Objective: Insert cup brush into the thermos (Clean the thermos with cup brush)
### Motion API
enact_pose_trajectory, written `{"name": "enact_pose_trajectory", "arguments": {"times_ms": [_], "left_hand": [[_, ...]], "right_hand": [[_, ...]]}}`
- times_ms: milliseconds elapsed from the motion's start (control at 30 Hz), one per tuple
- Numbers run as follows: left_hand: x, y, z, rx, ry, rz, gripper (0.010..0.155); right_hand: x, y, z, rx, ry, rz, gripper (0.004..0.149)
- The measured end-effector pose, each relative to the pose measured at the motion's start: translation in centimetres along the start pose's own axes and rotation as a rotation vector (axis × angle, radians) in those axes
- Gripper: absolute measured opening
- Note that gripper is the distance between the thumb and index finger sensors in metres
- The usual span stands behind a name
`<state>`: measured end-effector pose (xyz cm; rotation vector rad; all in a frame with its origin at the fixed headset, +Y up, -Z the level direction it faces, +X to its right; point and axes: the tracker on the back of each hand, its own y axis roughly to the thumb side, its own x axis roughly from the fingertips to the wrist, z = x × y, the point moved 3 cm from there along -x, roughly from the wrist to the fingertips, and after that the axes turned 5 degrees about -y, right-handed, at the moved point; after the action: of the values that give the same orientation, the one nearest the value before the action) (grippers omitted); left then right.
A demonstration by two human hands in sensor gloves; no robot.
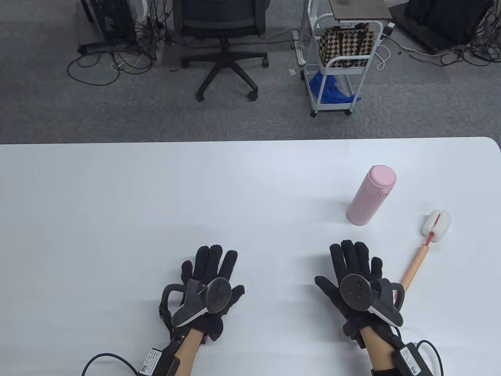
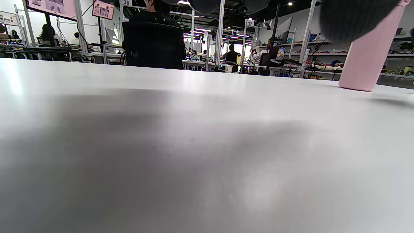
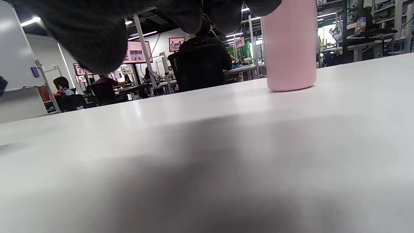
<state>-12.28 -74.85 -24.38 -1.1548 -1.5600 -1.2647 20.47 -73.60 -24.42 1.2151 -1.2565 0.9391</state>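
A pink thermos (image 1: 372, 194) stands upright with its lid on, at the right of the white table (image 1: 156, 203). It also shows in the left wrist view (image 2: 365, 61) and the right wrist view (image 3: 290, 48). A cup brush (image 1: 424, 244) with a white sponge head and a tan handle lies on the table to the right of the thermos. My left hand (image 1: 209, 282) lies flat and open on the table, holding nothing. My right hand (image 1: 354, 276) lies flat and open, empty, just left of the brush handle's near end.
Beyond the table's far edge are an office chair (image 1: 225, 43), a white cart (image 1: 340, 62) with a checkered bag, and cables on the floor. The table's right rounded corner (image 1: 494, 143) is near the thermos.
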Motion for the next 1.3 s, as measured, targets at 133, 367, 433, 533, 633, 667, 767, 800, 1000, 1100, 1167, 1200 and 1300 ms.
{"name": "enact_pose_trajectory", "arguments": {"times_ms": [133, 367, 433, 533, 633, 667, 767, 800, 1000, 1100, 1167, 1200, 1300], "left_hand": [[0.1, -0.1, 0.0, 0.003, 0.0, -0.001, 0.082], [-0.1, 0.0, -0.1, 0.011, -0.013, -0.011, 0.082], [0.0, 0.1, 0.0, 0.015, -0.007, -0.018, 0.082], [0.1, 0.4, 0.1, 0.02, -0.005, -0.029, 0.082], [0.3, 0.5, 0.2, 0.024, -0.003, -0.042, 0.082], [0.4, 0.6, 0.3, 0.025, -0.004, -0.044, 0.082], [0.5, 0.6, 0.7, 0.035, 0.016, -0.046, 0.083], [0.5, 0.7, 0.9, 0.037, 0.024, -0.048, 0.084], [0.2, 0.8, 0.6, 0.028, -0.005, -0.053, 0.084], [0.0, 0.7, 0.5, 0.029, -0.006, -0.051, 0.084], [0.1, 0.9, 0.6, 0.019, -0.011, -0.053, 0.085], [0.1, 1.1, 0.6, 0.01, -0.008, -0.056, 0.085], [0.2, 1.4, 0.9, -0.004, 0.007, -0.069, 0.085]], "right_hand": [[0.0, -0.2, 0.4, -0.008, 0.014, 0.002, 0.085], [0.1, -1.2, 0.2, -0.139, -0.005, 0.053, 0.087], [0.3, -1.6, 0.1, -0.208, -0.029, 0.064, 0.088], [0.6, -3.3, -0.7, -0.353, -0.147, 0.168, 0.091], [0.6, -5.8, -1.1, -0.548, -0.234, 0.315, 0.094], [0.3, -6.9, -1.1, -0.647, -0.247, 0.371, 0.095], [-0.8, -8.9, -1.3, -0.747, -0.257, 0.457, 0.098], [-1.7, -9.8, -1.3, -0.759, -0.242, 0.5, 0.101], [-5.3, -12.8, -0.8, -0.867, -0.266, 0.635, 0.107], [-7.1, -13.6, -0.4, -0.878, -0.274, 0.636, 0.104], [-8.0, -14.0, 0.0, -0.897, -0.292, 0.643, 0.102], [-8.6, -14.1, 0.2, -0.911, -0.288, 0.634, 0.099], [-9.9, -14.3, 0.8, -0.933, -0.263, 0.609, 0.092]]}}
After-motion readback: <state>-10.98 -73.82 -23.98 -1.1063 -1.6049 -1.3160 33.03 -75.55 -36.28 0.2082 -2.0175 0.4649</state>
